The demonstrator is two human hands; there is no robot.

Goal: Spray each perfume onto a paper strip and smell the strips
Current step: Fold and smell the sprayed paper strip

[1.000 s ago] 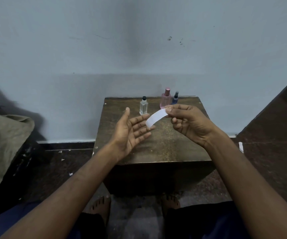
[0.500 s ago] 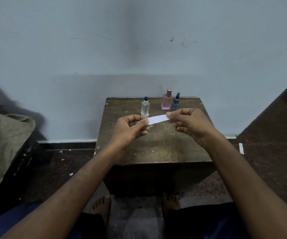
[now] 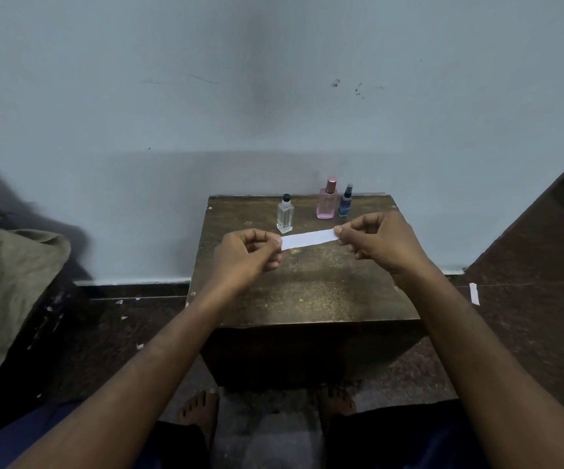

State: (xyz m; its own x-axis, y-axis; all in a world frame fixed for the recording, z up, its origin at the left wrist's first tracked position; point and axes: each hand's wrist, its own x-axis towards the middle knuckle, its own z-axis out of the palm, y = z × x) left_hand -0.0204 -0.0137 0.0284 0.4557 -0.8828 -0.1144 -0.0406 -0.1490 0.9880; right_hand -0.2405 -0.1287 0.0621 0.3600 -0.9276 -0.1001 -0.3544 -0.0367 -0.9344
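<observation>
A white paper strip [image 3: 308, 239] hangs stretched flat above the small brown table [image 3: 307, 292]. My left hand [image 3: 245, 257] pinches its left end and my right hand [image 3: 380, 242] pinches its right end. Three perfume bottles stand upright at the table's back edge: a clear one with a black cap [image 3: 285, 214], a pink one with a pink cap [image 3: 327, 199], and a small blue one with a dark sprayer [image 3: 345, 202]. The clear bottle stands just behind the strip's left end.
A pale blue wall rises right behind the table. Another paper strip [image 3: 473, 294] lies on the dark floor to the right. Olive cloth [image 3: 6, 286] covers something at the left. My bare feet [image 3: 199, 409] rest under the table's front edge.
My left hand was open beside the strip, then closed on its free end. Both hands have since moved apart, pulling the strip out straight and level.
</observation>
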